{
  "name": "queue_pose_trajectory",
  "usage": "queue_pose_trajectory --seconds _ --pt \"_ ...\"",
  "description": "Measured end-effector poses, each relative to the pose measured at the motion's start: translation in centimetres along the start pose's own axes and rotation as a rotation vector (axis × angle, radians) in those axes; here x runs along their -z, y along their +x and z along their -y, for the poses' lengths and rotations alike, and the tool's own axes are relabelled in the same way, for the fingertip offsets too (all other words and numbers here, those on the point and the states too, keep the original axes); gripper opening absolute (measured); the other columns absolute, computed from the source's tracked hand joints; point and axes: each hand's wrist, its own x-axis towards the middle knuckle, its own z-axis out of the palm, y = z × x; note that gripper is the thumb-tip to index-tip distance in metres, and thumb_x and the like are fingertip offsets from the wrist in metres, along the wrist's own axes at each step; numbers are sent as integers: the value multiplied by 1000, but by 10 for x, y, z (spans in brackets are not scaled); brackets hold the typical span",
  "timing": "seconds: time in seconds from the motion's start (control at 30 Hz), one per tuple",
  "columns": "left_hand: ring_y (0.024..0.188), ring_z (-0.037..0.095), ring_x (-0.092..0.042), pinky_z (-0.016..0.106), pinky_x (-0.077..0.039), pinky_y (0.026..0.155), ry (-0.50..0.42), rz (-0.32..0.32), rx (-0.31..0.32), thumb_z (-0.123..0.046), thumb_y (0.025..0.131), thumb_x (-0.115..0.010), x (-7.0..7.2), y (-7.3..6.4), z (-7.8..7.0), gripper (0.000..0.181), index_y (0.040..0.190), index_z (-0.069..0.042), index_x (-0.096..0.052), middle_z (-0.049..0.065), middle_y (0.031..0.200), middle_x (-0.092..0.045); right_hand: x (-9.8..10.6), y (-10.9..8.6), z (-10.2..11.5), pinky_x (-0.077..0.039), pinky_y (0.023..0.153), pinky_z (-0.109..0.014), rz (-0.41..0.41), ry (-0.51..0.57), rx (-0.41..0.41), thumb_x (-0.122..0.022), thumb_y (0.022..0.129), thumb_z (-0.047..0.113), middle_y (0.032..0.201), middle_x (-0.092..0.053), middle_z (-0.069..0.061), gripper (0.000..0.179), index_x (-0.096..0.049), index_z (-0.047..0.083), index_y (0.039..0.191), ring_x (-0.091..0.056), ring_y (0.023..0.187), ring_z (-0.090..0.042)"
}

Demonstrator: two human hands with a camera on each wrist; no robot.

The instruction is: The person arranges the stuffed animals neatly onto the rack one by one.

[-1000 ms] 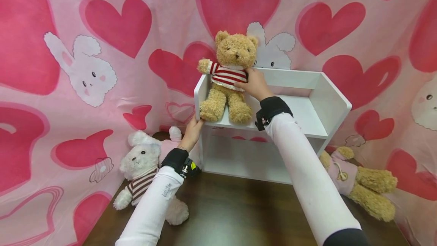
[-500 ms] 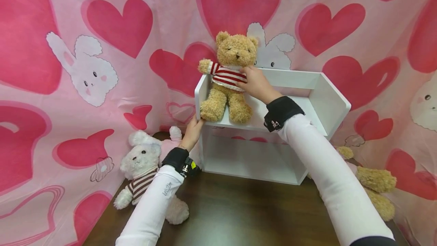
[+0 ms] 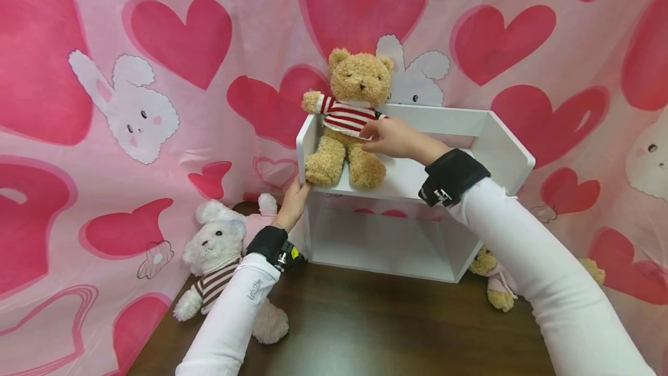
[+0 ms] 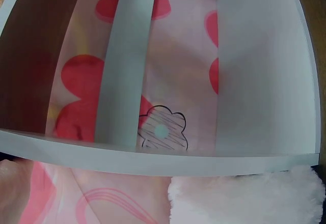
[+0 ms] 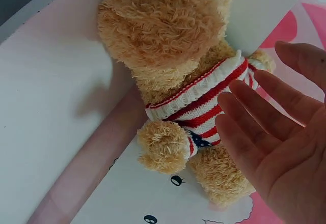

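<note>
A tan teddy bear [image 3: 360, 83] in a red-and-white striped sweater sits on the upper tier of a white shelf [image 3: 506, 144], by its left side panel. My right hand [image 3: 402, 139] is in front of the bear's sweater and leg; in the right wrist view its fingers [image 5: 254, 112] are extended, with nothing held. My left hand [image 3: 293, 205] holds the front edge of the shelf's left panel, below the bear's foot. Only a sliver of that hand [image 4: 14, 188] appears in the left wrist view, outside the panel.
A white plush bear [image 3: 214, 242] in a brown striped top sits left of the shelf, with a pink plush [image 3: 258, 222] behind it. Another tan bear [image 3: 485, 263] lies at right, partly hidden by my right forearm. Dark wooden tabletop [image 3: 355, 324] spreads in front.
My right hand has let go of the bear's sweater and drawn back, down and to the right. The bear stays seated where it was. My left hand has not moved.
</note>
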Motion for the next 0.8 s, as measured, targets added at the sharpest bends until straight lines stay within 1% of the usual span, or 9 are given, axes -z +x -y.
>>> queue_pose_trajectory --seconds 0.17,0.33,0.6,0.7,0.8 --pt "129 29 -31 46 -25 105 18 -4 2 -21 97 -38 -1 1 0 51 144 -6 -21 16 143 -31 2 -11 4 -44 87 -40 97 -1 39 -58 87 16 108 -61 -18 34 -57 -4 114 -56 101 -29" --pt "128 29 -31 47 -25 104 19 -3 6 -20 97 -38 0 0 0 51 143 -5 -21 17 143 -32 2 -20 8 -45 86 -40 182 3 42 -56 88 15 108 -60 -17 33 -56 -4 116 -56 102 -29" --pt "130 28 -30 47 -23 105 -6 4 -1 -20 98 -38 0 0 0 52 144 -5 -20 16 144 -29 -3 -33 7 -46 84 -39 254 2 50 -55 88 14 106 -62 -18 32 -56 -4 115 -58 100 -30" --pt "130 29 -29 47 -23 105 -13 4 -5 -19 97 -38 0 0 0 51 143 -4 -21 16 144 -30 -7 -39 6 -47 83 -38 266 -12 59 -55 88 14 104 -63 -16 32 -57 -4 114 -58 98 -27" --pt "129 29 -29 47 -23 105 -8 2 -9 -19 97 -38 0 0 1 50 143 -4 -22 17 143 -30 -13 -45 4 -47 79 -36 273 -31 74 -55 87 13 100 -64 -14 30 -58 -3 112 -59 93 -24"
